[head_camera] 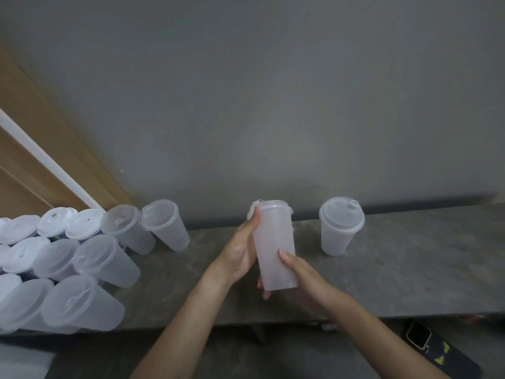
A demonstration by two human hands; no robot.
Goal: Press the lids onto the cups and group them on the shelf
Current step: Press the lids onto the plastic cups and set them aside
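1. The left grip (pixel 237 250) curls round the frosted cup (pixel 274 242) just under its lid (pixel 272 205); the right grip (pixel 300 280) clasps its base.
2. It hangs between both, above the shelf (pixel 410 269).
3. Probably light, thin-walled and squashy: hold it at rim and base.

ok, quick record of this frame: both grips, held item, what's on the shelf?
left grip: holds cup by its upper side, thumb at lid
right grip: holds the cup's base
cup state: off the shelf, tilted, lid on; seal unclear
shelf: lone lidded cup at right; group of lidded cups at left
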